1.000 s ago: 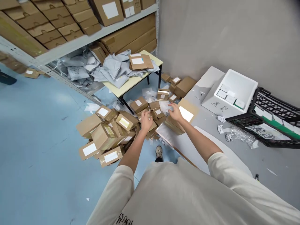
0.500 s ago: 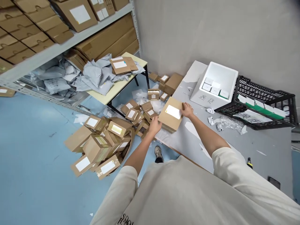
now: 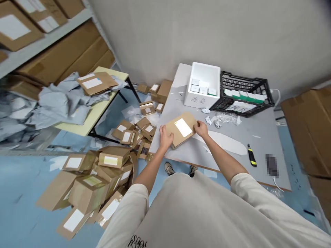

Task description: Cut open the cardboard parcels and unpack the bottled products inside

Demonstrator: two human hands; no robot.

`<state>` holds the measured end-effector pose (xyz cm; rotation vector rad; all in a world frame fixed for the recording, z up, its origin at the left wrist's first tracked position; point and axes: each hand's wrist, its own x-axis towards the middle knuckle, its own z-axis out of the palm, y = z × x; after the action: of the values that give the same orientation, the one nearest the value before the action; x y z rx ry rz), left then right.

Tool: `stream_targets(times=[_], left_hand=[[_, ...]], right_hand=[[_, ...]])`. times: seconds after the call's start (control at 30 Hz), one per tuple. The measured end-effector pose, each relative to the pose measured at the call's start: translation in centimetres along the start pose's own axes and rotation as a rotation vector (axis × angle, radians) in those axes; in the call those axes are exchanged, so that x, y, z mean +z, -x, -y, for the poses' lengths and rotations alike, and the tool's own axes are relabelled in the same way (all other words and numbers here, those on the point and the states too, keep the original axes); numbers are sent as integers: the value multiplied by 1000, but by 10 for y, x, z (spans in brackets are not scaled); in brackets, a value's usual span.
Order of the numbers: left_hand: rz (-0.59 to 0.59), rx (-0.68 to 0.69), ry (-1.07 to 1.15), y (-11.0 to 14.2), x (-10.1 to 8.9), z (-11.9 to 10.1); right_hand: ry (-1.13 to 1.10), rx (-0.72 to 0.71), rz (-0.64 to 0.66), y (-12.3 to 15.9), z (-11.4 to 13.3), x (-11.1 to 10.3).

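Observation:
Between my hands is a flat brown cardboard box (image 3: 170, 128) with a white label on its top, over the left part of the grey table (image 3: 178, 162). My left hand (image 3: 166, 138) grips its left end, thumb toward the near edge and fingers at the far side. At the right end, my right hand (image 3: 201, 129) is closed on the edge, its fingertips partly hidden. Just beyond the box lie crumpled paper balls (image 3: 208, 120) and clear plastic wrap (image 3: 226, 118).
A white foam box (image 3: 190, 99) and a black crate (image 3: 245, 80) holding white-and-green boxes stand at the table's back. A utility knife (image 3: 251, 156) lies to the right. Several parcels (image 3: 89, 193) are heaped on the floor at left, near a table (image 3: 77, 128) of grey mailer bags.
My view has swung right. The cardboard box has moved from the table's left edge further over the tabletop and turned, still held by both hands.

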<state>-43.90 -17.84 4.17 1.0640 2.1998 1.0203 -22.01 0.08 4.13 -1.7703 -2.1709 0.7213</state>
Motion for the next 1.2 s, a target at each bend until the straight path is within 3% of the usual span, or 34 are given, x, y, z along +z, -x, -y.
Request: stream_targets(times=[0.2, 0.43, 0.6, 0.73, 0.83, 1.0, 1.2], left_hand=[[175, 137, -49, 2, 59, -59], [336, 235, -137, 38, 158, -146], [392, 248, -198, 74, 225, -184], [376, 250, -226, 98, 258, -196], [335, 228, -244, 107, 267, -202], [287, 173, -287, 104, 264, -214], [311, 56, -223, 85, 268, -223]], right_hand=[[-27, 143, -139, 51, -83, -64], [1, 325, -175, 101, -191, -144], [24, 358, -141, 128, -270, -175], [24, 329, 17, 134, -317, -190], [22, 247, 57, 122, -330, -198], [-16, 82, 18, 81, -316, -204], [-33, 166, 95, 53, -303, -204]])
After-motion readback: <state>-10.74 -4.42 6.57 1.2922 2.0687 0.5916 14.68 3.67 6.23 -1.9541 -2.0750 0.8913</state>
